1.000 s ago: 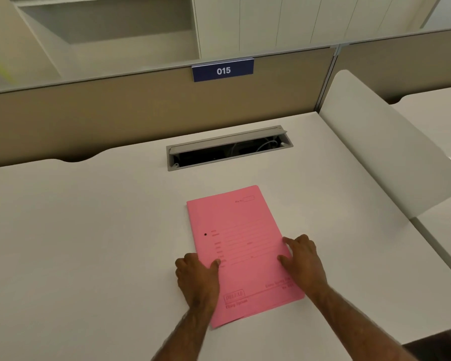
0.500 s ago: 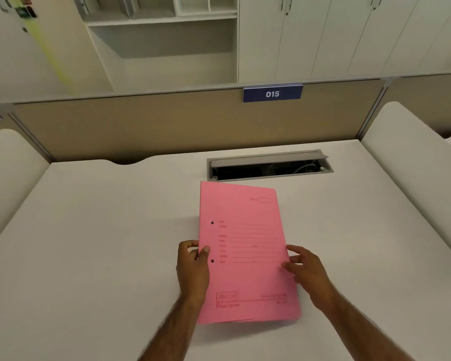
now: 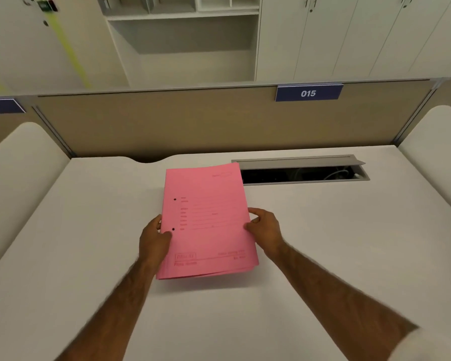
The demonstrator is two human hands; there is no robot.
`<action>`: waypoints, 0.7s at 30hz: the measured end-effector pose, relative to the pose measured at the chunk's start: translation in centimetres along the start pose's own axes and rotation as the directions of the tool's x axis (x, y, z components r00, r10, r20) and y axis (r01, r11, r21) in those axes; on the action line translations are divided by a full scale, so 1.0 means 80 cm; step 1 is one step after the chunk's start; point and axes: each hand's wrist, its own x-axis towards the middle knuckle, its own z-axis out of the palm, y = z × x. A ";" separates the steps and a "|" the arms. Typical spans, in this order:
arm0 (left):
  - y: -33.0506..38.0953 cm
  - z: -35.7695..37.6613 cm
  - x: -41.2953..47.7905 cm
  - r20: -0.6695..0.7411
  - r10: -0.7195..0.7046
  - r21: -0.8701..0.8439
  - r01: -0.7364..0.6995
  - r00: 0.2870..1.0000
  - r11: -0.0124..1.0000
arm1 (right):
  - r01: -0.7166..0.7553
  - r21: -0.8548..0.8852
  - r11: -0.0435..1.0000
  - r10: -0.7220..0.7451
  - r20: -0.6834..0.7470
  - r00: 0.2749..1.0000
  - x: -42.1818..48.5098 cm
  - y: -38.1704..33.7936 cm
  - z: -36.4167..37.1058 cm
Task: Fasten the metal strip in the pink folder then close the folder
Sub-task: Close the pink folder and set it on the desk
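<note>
Both hands clasped the closed pink folder [image 3: 206,220]: left grip [image 3: 153,239] on its spine edge, right grip [image 3: 264,230] opposite, above the worktop [image 3: 349,230].

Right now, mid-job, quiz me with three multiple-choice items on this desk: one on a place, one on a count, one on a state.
1. Where is the open grey cable tray relative to the pink paper folder?
A. behind it, to the right
B. in front of it
C. to its left

2. How many punched holes show on the folder's cover?
A. none
B. two
C. four

3. What state is the folder in?
A. open flat
B. closed
C. torn in half

Answers:
1 A, the tray sits past the folder's far right corner.
2 B, two dark holes near the left edge.
3 B, the cover is shut, with the left hand and right hand at its side edges.
</note>
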 end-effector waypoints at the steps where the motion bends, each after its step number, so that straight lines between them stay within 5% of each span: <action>1: -0.002 -0.001 0.013 -0.012 0.010 0.030 -0.010 1.000 0.999 | 0.001 -0.009 1.000 -0.001 0.003 1.000 0.012 -0.003 0.011; 14: -0.019 0.020 0.139 -0.054 0.041 0.211 -0.029 0.998 0.977 | -0.107 0.048 0.993 0.112 -0.126 0.986 0.144 -0.010 0.079; 21: -0.030 0.045 0.178 0.207 0.104 0.485 -0.195 0.973 0.853 | -0.042 -0.146 0.988 0.026 -0.111 0.993 0.166 0.002 0.086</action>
